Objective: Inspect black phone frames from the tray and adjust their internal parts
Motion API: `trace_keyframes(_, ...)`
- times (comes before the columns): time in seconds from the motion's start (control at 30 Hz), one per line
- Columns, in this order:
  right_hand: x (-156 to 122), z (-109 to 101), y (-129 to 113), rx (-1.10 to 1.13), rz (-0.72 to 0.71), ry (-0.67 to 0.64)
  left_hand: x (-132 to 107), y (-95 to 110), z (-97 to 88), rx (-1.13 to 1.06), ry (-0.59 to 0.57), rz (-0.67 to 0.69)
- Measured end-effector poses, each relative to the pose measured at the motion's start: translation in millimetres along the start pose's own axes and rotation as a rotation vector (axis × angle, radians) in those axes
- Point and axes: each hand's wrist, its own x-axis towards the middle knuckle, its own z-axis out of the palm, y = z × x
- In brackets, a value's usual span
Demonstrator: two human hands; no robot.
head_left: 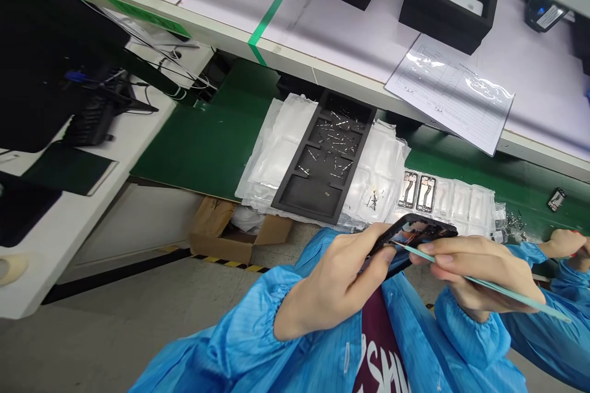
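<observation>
My left hand [334, 276] is closed around a black phone frame [415, 233], held open side up over my lap, with copper-coloured parts showing inside. My right hand [479, 273] pinches a thin teal stick tool [498, 290], and its tip rests on the frame's inner edge. Both arms are in blue sleeves. A black foam tray [295, 196] with several small screws in its compartments lies just beyond my hands on the green belt.
Clear plastic bags [276, 147] lie under the tray, and two small black parts [417, 190] sit beside it. Another person's hand [565, 242] rests at the right. A paper form [452, 95], black foam boxes [447, 0] and a cardboard box [230, 236] are nearby.
</observation>
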Motion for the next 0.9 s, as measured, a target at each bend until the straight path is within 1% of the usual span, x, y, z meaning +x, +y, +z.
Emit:
trace_keyframes(0.07,0,13,-2,0.044,0.025,0.170,-2,1,2.5,0.016,0.003,-0.017)
trace_keyframes(0.13,0,23,-2,0.070,0.053,0.242,-4,2,5.3,0.048,0.009,-0.020)
trace_keyframes(0.2,0,29,-3,0.104,0.067,0.250,-4,2,7.4,0.093,0.028,-0.008)
trace_keyframes(0.23,-1,30,-3,0.129,0.065,0.234,-4,3,7.8,0.123,0.054,-0.004)
trace_keyframes(0.3,-1,33,-5,0.175,0.045,0.207,-3,3,6.9,0.198,0.158,-0.003)
trace_keyframes(0.33,-1,34,-6,0.204,0.020,0.227,-2,4,5.9,0.240,0.225,-0.007)
trace_keyframes(0.37,-1,35,-8,0.236,0.007,0.271,-1,4,4.7,0.274,0.280,-0.013)
trace_keyframes(0.4,-1,35,-10,0.262,0.012,0.343,0,4,3.6,0.293,0.312,-0.016)
trace_keyframes(0.47,0,37,-14,0.272,0.054,0.497,1,4,2.3,0.274,0.299,-0.015)
trace_keyframes(0.5,1,39,-15,0.239,0.083,0.531,2,4,2.3,0.250,0.273,-0.017)
trace_keyframes(0.53,2,41,-16,0.172,0.105,0.522,1,3,2.8,0.230,0.251,-0.014)
trace_keyframes(0.57,4,43,-15,0.075,0.108,0.476,1,2,3.6,0.220,0.236,-0.007)
trace_keyframes(0.67,8,50,-11,-0.236,0.044,0.282,-1,0,7.0,0.226,0.233,0.041)
trace_keyframes(0.73,10,51,-9,-0.371,-0.013,0.200,-2,-2,8.9,0.228,0.242,0.082)
trace_keyframes(0.8,11,50,-9,-0.416,-0.063,0.150,-3,-3,9.8,0.242,0.250,0.111)
trace_keyframes(0.9,13,44,-13,-0.411,-0.057,0.099,-2,-6,9.2,0.302,0.246,0.177)
